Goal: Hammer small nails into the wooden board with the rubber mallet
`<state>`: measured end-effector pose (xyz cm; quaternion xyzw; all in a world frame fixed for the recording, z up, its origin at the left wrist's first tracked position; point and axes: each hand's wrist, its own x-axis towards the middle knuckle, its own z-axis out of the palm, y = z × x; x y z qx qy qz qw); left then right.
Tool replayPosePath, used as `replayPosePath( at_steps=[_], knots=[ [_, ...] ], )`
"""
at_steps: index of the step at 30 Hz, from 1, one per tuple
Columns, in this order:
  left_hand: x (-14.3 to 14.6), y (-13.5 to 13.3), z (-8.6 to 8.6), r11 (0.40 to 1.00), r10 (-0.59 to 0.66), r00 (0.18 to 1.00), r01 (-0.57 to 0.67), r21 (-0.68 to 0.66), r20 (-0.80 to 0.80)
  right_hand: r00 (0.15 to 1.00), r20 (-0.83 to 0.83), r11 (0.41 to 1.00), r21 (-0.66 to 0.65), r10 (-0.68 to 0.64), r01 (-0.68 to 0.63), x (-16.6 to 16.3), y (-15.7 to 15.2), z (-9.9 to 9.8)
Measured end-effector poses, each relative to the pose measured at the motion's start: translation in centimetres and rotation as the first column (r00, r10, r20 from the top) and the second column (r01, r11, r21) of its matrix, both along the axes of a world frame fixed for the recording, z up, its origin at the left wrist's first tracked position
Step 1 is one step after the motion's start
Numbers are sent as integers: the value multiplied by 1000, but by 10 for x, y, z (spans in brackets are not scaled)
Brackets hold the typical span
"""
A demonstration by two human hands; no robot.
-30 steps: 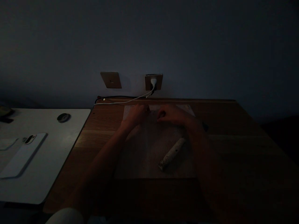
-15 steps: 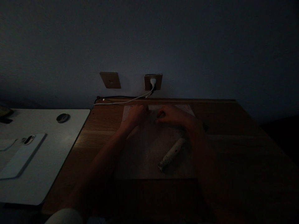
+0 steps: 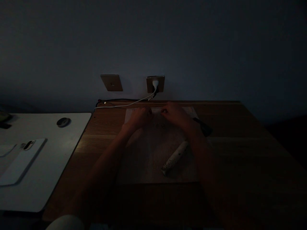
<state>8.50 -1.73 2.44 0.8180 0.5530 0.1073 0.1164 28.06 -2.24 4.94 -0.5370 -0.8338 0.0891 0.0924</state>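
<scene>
The scene is dim. My left hand (image 3: 141,116) rests at the upper left of a pale sheet (image 3: 144,166), fingers curled together. Opposite it, my right hand (image 3: 174,113) hovers over the sheet's upper right part, thumb and fingertips pinched. Whatever either hand holds is too dark and small to make out. Between and just below them lie a few tiny bits (image 3: 160,125). A whitish, dark-spotted, stick-like piece (image 3: 175,156) lies slanted on the sheet, its upper end near my right forearm. A dark object (image 3: 203,127) sits beyond that forearm, partly hidden.
The sheet lies on a wooden table (image 3: 96,147) against a wall. A white plug with a cable (image 3: 134,103) sits in a socket (image 3: 161,83). On a white table (image 3: 55,150) at left are a pale phone (image 3: 21,163) and a round dark item (image 3: 63,122).
My right hand has moved up and slightly away, uncovering the tiny bits and more of the dark object. My left hand stays nearly in place. The view has shifted slightly.
</scene>
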Motion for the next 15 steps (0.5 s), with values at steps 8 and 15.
replayPosePath(
  at_steps=[8,15],
  knots=[
    [-1,2,3,996,9,998,-15,85,69,995,71,998,36,-63,60,-22,-6,-13],
    [-8,4,11,963,-267,938,267,30,219,1000,-17,1000,7,-21,21,-14,-1,-19]
  ],
)
